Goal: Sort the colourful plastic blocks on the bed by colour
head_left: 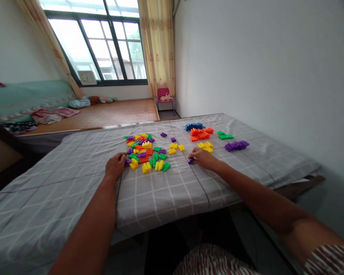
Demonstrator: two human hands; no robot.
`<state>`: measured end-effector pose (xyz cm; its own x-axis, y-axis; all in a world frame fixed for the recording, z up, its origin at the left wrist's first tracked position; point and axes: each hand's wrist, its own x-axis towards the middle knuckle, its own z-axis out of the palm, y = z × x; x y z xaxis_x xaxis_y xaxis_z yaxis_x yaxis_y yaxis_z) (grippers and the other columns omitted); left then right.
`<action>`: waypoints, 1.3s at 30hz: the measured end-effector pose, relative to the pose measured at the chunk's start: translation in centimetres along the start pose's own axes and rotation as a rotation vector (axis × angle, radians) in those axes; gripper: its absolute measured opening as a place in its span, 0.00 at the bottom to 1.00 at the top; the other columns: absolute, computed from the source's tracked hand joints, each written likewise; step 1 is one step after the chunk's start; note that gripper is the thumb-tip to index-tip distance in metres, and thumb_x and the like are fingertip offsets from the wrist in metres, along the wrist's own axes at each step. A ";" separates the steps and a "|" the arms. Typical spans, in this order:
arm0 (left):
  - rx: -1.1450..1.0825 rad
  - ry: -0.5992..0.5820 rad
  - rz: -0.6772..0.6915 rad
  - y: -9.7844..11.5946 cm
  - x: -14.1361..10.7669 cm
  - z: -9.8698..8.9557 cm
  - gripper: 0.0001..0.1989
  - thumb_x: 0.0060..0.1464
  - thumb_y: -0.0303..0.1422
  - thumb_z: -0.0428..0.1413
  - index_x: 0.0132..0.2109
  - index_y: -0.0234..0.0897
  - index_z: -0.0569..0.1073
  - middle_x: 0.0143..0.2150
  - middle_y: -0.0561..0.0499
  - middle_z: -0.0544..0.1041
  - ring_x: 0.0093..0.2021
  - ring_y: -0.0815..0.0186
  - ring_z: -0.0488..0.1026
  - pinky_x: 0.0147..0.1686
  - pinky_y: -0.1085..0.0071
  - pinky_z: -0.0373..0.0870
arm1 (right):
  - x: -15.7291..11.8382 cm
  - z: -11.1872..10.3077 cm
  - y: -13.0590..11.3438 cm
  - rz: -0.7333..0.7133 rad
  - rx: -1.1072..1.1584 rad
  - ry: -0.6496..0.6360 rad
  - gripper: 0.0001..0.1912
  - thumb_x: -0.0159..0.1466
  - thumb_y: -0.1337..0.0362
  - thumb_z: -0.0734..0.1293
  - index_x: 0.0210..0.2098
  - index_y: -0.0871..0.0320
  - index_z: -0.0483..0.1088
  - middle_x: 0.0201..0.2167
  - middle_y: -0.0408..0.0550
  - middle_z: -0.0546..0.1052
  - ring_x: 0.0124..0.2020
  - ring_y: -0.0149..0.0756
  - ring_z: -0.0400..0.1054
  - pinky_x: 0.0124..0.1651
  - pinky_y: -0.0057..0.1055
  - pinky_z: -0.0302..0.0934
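My right hand point(202, 157) is closed with its fingertips on a purple plastic building piece point(190, 160), low over the checked cloth. My left hand point(114, 165) rests at the left edge of a mixed pile of coloured building pieces point(143, 146). Its fingers are curled inward, and a purple piece point(127, 162) shows right at the fingertips; whether they grip anything is hidden. A small group of yellow pieces point(173, 149) lies between the hands, with two loose purple ones beyond it. Just past my right hand is another yellow group point(206, 146).
Sorted by colour at the back right are blue point(194, 126), orange point(201, 133), green point(225, 135) and purple pieces point(236, 145). A grey checked cloth point(172, 194) covers the table. A white wall point(246, 68) runs along the right. Farther off stands a pink chair point(164, 95).
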<state>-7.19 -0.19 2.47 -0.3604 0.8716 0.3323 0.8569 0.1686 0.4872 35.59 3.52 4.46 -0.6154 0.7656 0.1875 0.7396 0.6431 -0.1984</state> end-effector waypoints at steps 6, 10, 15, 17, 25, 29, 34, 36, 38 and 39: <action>0.047 -0.023 -0.018 0.6 -0.2 -0.5 0.21 0.55 0.38 0.46 0.48 0.38 0.77 0.42 0.46 0.81 0.41 0.60 0.76 0.39 0.70 0.70 | -3.7 0.9 2.9 0.066 0.157 0.114 0.17 0.65 0.71 0.60 0.50 0.63 0.73 0.46 0.56 0.76 0.48 0.38 0.69 0.54 0.34 0.60; 0.067 -0.021 -0.040 0.7 -0.4 -0.8 0.21 0.54 0.39 0.46 0.48 0.38 0.77 0.39 0.47 0.81 0.39 0.60 0.76 0.37 0.70 0.70 | -4.1 1.7 1.3 0.077 0.148 0.208 0.20 0.63 0.57 0.66 0.50 0.62 0.72 0.47 0.57 0.76 0.50 0.43 0.68 0.56 0.40 0.59; 0.057 -0.001 -0.017 0.3 -0.3 -1.1 0.21 0.54 0.41 0.47 0.47 0.39 0.78 0.40 0.48 0.81 0.39 0.60 0.76 0.37 0.71 0.71 | -4.6 0.7 1.6 0.084 0.161 0.217 0.15 0.59 0.65 0.68 0.46 0.59 0.73 0.44 0.52 0.77 0.47 0.40 0.69 0.54 0.37 0.60; 0.055 -0.008 -0.024 0.2 -0.1 -1.1 0.21 0.54 0.41 0.46 0.47 0.40 0.78 0.40 0.48 0.81 0.39 0.60 0.76 0.36 0.71 0.71 | -5.9 -0.3 3.6 0.162 0.172 0.236 0.14 0.56 0.71 0.67 0.43 0.59 0.73 0.42 0.50 0.77 0.44 0.38 0.69 0.52 0.34 0.61; 0.079 -0.070 -0.050 -0.2 0.5 -0.8 0.20 0.55 0.40 0.48 0.49 0.39 0.77 0.41 0.48 0.80 0.40 0.58 0.75 0.37 0.69 0.69 | -13.1 -3.1 14.4 0.419 0.151 0.350 0.17 0.53 0.77 0.61 0.39 0.58 0.73 0.44 0.49 0.75 0.39 0.33 0.71 0.44 0.28 0.66; 0.087 -0.068 -0.059 -0.6 0.8 -0.5 0.17 0.55 0.39 0.49 0.48 0.43 0.76 0.43 0.51 0.81 0.41 0.59 0.74 0.38 0.69 0.68 | -13.9 -3.1 16.2 0.458 0.073 0.363 0.17 0.52 0.77 0.61 0.39 0.60 0.73 0.42 0.50 0.75 0.39 0.33 0.71 0.45 0.27 0.65; 0.105 -0.070 -0.027 -1.0 0.8 -0.2 0.18 0.56 0.40 0.48 0.49 0.43 0.76 0.44 0.49 0.80 0.42 0.59 0.74 0.38 0.69 0.68 | -13.5 -2.4 17.1 0.515 -0.038 0.374 0.13 0.56 0.73 0.62 0.39 0.60 0.73 0.39 0.50 0.77 0.38 0.35 0.71 0.48 0.30 0.63; 0.106 -0.060 -0.007 -0.9 0.7 -0.2 0.19 0.56 0.40 0.48 0.49 0.42 0.76 0.43 0.49 0.81 0.41 0.59 0.75 0.37 0.69 0.68 | -13.4 -2.2 17.2 0.517 -0.066 0.381 0.13 0.57 0.72 0.62 0.39 0.59 0.74 0.39 0.50 0.77 0.40 0.36 0.71 0.49 0.31 0.63; 0.106 -0.049 0.001 -0.7 0.5 -0.2 0.19 0.56 0.40 0.47 0.48 0.41 0.77 0.41 0.48 0.81 0.40 0.59 0.75 0.36 0.70 0.68 | -13.2 -2.2 17.0 0.530 -0.111 0.420 0.14 0.56 0.73 0.61 0.39 0.60 0.73 0.40 0.51 0.77 0.42 0.37 0.70 0.50 0.32 0.62; 0.105 -0.045 -0.002 -0.5 0.4 -0.2 0.19 0.56 0.40 0.47 0.48 0.41 0.77 0.40 0.48 0.81 0.40 0.58 0.76 0.35 0.70 0.68 | -13.1 -2.2 16.8 0.543 -0.137 0.453 0.15 0.56 0.74 0.60 0.40 0.60 0.73 0.40 0.52 0.77 0.44 0.38 0.70 0.51 0.32 0.62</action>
<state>-7.84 -0.02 2.57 -0.3476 0.8905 0.2935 0.8909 0.2161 0.3996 56.64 4.29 0.79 0.0002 0.8755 0.4832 0.9550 0.1432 -0.2599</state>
